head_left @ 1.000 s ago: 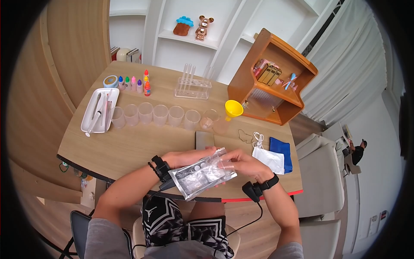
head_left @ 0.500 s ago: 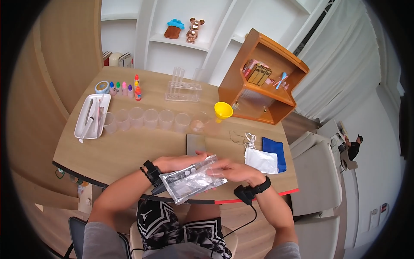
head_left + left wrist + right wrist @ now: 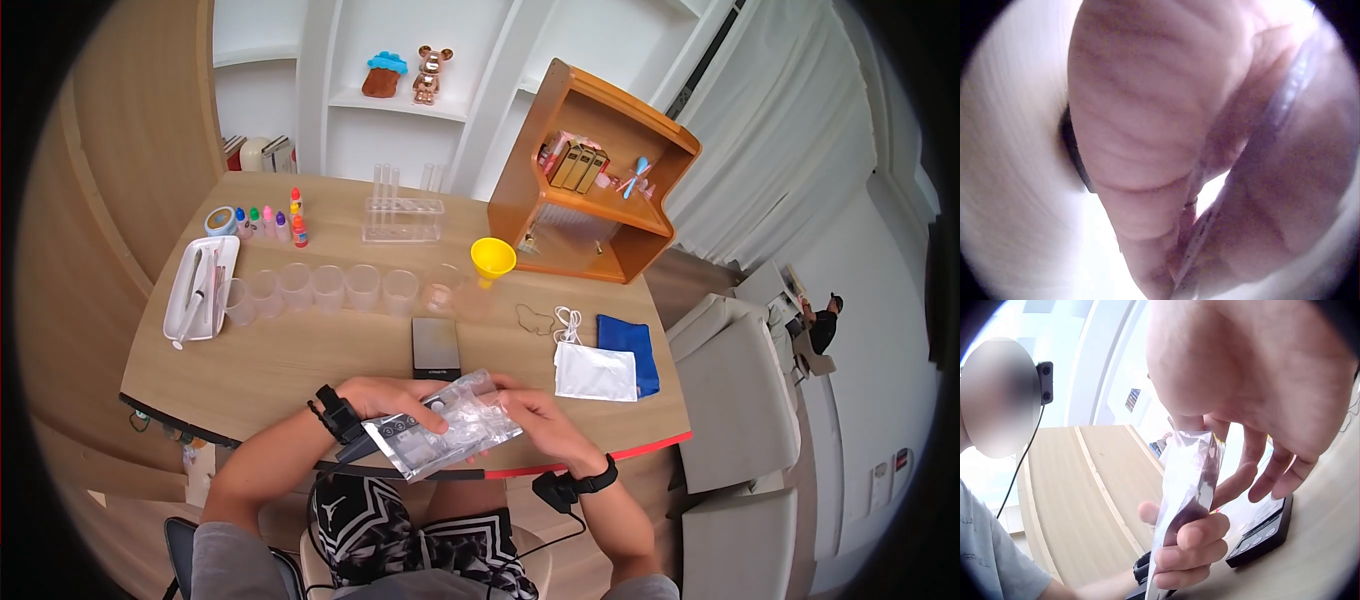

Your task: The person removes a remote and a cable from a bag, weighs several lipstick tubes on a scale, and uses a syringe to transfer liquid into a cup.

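A clear and silver plastic pouch is held over the table's front edge. The left hand grips it, thumb across its front; in the right wrist view the pouch has the left fingers curled round its side. At the pouch's upper right end, the right hand pinches the film. The left wrist view shows the left palm close up, with the pouch edge against it. Just beyond the hands lies a flat scale.
Several clear cups stand in a row behind the scale, beside a yellow funnel. A white tray with tools is at the left, a test tube rack at the back, and a white packet at the right.
The left thumb has come over the pouch's front. The right fingers have drawn from across the pouch to its upper right end. The view has shifted, showing more of the scale.
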Available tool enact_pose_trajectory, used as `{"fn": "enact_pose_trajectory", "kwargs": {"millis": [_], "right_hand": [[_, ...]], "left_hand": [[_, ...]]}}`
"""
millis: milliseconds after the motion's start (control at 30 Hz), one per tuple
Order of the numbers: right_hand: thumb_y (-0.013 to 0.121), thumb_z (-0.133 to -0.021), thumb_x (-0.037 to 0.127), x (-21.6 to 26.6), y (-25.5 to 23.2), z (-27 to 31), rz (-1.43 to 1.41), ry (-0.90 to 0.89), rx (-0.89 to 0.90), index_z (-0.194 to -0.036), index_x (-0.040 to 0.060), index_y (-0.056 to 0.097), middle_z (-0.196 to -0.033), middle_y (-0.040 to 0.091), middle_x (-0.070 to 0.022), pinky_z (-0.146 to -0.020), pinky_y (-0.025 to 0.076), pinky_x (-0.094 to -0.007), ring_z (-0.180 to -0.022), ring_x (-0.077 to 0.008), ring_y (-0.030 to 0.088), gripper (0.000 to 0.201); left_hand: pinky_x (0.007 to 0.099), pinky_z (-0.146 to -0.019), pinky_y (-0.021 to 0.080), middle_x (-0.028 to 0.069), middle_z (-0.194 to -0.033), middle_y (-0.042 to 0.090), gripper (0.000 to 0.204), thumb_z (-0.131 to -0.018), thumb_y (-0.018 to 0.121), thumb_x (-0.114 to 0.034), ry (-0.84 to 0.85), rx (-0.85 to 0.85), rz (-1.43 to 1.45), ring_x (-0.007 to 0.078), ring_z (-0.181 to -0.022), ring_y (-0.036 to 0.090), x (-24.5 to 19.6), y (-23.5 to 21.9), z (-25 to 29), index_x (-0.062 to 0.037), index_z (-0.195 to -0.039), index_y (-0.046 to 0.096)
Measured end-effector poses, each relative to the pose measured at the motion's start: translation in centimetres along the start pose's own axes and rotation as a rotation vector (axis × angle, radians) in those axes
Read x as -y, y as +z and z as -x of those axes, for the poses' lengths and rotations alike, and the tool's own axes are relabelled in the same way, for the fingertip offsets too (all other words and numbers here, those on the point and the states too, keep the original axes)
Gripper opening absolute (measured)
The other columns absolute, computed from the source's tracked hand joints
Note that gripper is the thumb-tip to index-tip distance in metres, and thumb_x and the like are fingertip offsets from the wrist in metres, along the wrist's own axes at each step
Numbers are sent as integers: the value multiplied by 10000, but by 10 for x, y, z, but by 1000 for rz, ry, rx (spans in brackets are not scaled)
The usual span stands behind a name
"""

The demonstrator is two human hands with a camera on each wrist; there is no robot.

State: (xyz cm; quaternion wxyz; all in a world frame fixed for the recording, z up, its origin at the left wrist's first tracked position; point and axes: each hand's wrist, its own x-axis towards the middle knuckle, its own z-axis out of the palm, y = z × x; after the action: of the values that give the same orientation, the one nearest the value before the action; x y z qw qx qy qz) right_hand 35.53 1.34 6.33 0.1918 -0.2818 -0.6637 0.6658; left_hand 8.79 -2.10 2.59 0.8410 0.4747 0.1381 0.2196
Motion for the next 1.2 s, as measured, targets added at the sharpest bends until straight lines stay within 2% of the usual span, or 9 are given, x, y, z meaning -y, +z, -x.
{"fn": "enact_pose_trajectory", "kwargs": {"millis": [133, 433, 567, 733, 900, 1000, 1067, 1100, 1200], "right_hand": [[564, -1057, 185, 3, -2, 8, 73, -64, -65, -1207, -28, 691, -1463, 506, -145, -1093, 399, -366, -1312, -252, 507, 289], [584, -1044, 208, 3, -1, 21, 171, -263, -15, -1135, -19, 720, -1440, 541, -156, -1090, 406, -385, -1308, -290, 528, 280], [670, -970, 215, 19, -65, 45, 718, -215, -296, -1166, 32, 722, -1367, 619, -163, -1065, 449, -393, -1272, -324, 585, 273], [778, -822, 205, -18, -139, 74, 1495, 51, -397, -1454, 98, 513, -1489, 522, -191, -1169, 352, -488, -1411, -398, 445, 694], [736, -817, 101, -33, -154, 70, 1524, 63, -369, -1439, 88, 523, -1478, 527, -203, -1166, 371, -473, -1400, -413, 452, 658], [677, -875, 52, -27, -163, 67, 1375, -137, -421, -1279, 49, 651, -1289, 667, -197, -1008, 505, -439, -1215, -415, 612, 405], [623, -932, 35, -15, -165, 64, 1148, -122, -663, -1103, 26, 728, -1042, 746, -174, -789, 557, -412, -919, -436, 693, 201], [639, -964, 82, -12, -174, 65, 1133, -115, -737, -1037, -15, 736, -875, 769, -133, -670, 534, -394, -708, -342, 700, 156], [672, -966, 109, 4, -183, 62, 579, -96, -829, -1025, -66, 722, -851, 759, -91, -650, 522, -347, -697, -182, 681, 191]], "left_hand": [[411, -1123, 430, 211, -1417, 567, 723, -940, 715, -165, -76, -59, 101, 301, -1303, 571, 17, -13, -6, 21, -1523, 330], [322, -1055, 448, 125, -1371, 611, 585, -977, 677, -219, -168, -134, 40, 188, -1222, 589, 16, -3, -3, 32, -1456, 455], [390, -1098, 437, 202, -1392, 589, 595, -972, 675, -204, -63, -151, 139, 304, -1271, 588, 17, -6, -10, 35, -1461, 433], [511, -1136, 421, 295, -1423, 532, 623, -971, 665, -180, 25, -167, 247, 443, -1315, 548, 4, 2, -13, 41, -1480, 383], [531, -1145, 412, 312, -1445, 501, 659, -959, 675, -169, 49, -158, 320, 461, -1325, 531, 3, 1, -13, 33, -1499, 355], [526, -1145, 414, 313, -1452, 492, 686, -953, 686, -180, 56, -152, 347, 455, -1331, 527, 7, -3, -14, 29, -1509, 341], [525, -1146, 414, 314, -1455, 488, 695, -952, 689, -186, 67, -149, 365, 453, -1333, 526, 8, -4, -13, 29, -1511, 337], [524, -1146, 415, 314, -1451, 492, 700, -951, 692, -191, 72, -150, 362, 452, -1332, 528, 7, -5, -13, 32, -1511, 336], [520, -1142, 421, 311, -1444, 501, 705, -957, 690, -212, 83, -154, 360, 450, -1322, 537, 9, -9, -13, 35, -1512, 333]]}}
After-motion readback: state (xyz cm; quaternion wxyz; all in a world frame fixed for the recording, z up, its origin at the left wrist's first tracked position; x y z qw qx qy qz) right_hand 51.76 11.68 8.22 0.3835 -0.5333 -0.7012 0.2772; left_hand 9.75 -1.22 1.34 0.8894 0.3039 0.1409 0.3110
